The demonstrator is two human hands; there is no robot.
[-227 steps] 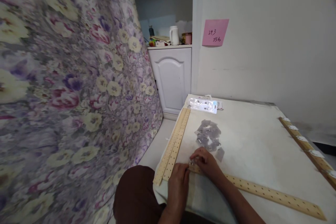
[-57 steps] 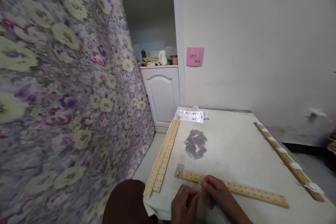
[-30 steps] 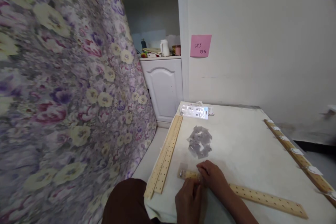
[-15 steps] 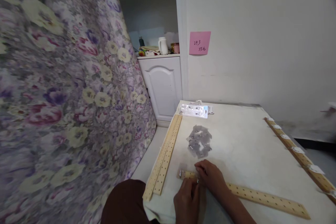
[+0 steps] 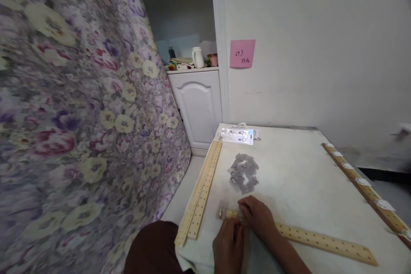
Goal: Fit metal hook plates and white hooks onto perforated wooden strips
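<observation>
A pale wooden strip with rows of holes (image 5: 324, 239) lies across the near part of the table, passing under my right wrist. At its left end sits a small clear plastic piece with a shiny metal part (image 5: 221, 213). My left hand (image 5: 228, 239) is closed in a pinch at the strip's near edge. Just right of it, my right hand (image 5: 257, 214) is also closed, with thumb and forefinger pressed together over the strip. Something small and shiny glints between the fingertips, too small to name. Beyond the hands lies a pile of small grey translucent packets (image 5: 242, 173).
Two more holed strips (image 5: 205, 188) lie along the table's left edge. Another holed strip bearing several white pieces (image 5: 359, 180) runs along the right edge. Clear packaging with metal parts (image 5: 236, 135) lies at the back. A floral curtain (image 5: 96, 128) hangs on the left.
My hands stay almost in the same place, pinching at the strip's left end. The view has shifted very slightly.
</observation>
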